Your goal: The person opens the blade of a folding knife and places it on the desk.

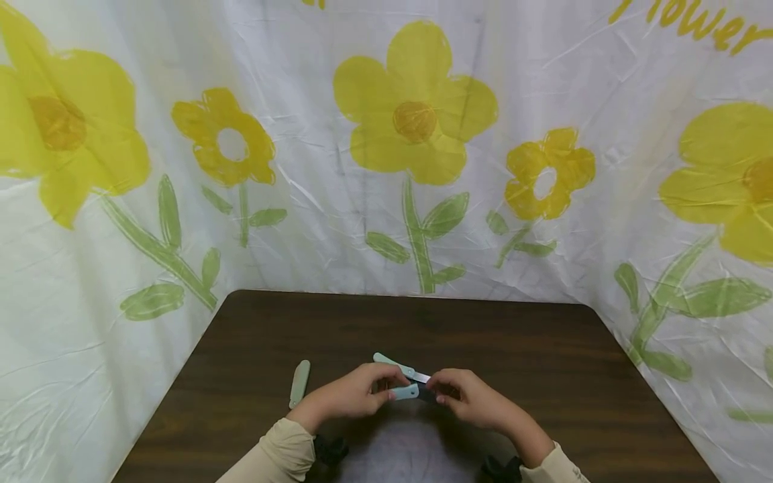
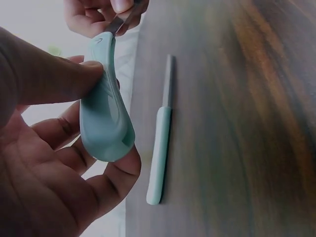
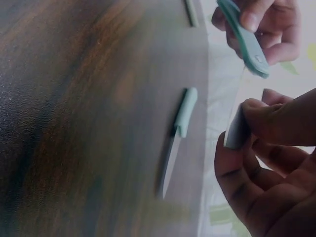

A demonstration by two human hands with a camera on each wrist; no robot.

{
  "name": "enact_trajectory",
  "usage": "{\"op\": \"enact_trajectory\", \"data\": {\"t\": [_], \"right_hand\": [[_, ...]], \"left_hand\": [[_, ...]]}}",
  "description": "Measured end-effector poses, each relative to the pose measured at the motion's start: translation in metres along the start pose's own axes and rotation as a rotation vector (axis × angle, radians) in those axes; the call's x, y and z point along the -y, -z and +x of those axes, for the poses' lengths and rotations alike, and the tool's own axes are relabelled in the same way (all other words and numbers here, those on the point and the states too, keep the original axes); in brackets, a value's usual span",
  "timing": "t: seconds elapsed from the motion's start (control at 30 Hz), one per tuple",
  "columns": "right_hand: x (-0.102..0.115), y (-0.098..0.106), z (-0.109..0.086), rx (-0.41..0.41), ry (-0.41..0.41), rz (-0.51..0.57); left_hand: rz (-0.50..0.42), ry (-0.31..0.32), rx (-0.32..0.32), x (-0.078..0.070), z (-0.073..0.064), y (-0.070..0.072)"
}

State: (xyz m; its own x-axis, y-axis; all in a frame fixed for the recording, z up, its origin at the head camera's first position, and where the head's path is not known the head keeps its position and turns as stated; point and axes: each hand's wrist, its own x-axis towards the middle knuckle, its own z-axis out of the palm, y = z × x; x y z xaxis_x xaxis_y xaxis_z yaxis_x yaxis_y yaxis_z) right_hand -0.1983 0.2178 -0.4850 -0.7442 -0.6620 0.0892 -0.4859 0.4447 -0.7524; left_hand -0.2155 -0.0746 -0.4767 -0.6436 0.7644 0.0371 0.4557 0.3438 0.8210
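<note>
My left hand [image 1: 361,392] grips the pale mint handle [image 2: 106,113] of a folding knife, thumb laid along its side. The knife's blade [image 3: 238,131] is swung out, and my right hand [image 1: 470,397] pinches it between thumb and fingers. Most of that blade hides behind the right fingers in the head view. Just beyond the hands, a second mint-handled folding knife [image 1: 391,363] lies on the table with its blade [image 3: 170,163] out. Left of my left wrist lies a closed green folding knife [image 1: 299,382].
The dark wood-grain table [image 1: 483,329] has rounded far corners. White curtains [image 1: 302,228] painted with yellow flowers hang around its back and sides.
</note>
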Motion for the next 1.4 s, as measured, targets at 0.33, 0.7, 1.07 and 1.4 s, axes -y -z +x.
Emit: {"op": "enact_trajectory", "data": {"t": [0.33, 0.7, 1.07, 1.4], "right_hand": [[0.007, 0.004, -0.003, 0.06, 0.01, -0.093], [0.016, 0.007, -0.002, 0.097, 0.054, -0.184], [0.015, 0.001, -0.002, 0.159, 0.077, -0.202], [0.009, -0.016, 0.0, 0.124, 0.023, -0.31]], "left_hand": [[0.027, -0.023, 0.064, 0.0, 0.003, -0.002], [0.052, -0.017, 0.123, -0.002, 0.006, 0.002], [0.099, -0.033, 0.177, -0.009, 0.006, 0.003], [0.144, 0.023, 0.133, 0.003, 0.003, -0.009]]}}
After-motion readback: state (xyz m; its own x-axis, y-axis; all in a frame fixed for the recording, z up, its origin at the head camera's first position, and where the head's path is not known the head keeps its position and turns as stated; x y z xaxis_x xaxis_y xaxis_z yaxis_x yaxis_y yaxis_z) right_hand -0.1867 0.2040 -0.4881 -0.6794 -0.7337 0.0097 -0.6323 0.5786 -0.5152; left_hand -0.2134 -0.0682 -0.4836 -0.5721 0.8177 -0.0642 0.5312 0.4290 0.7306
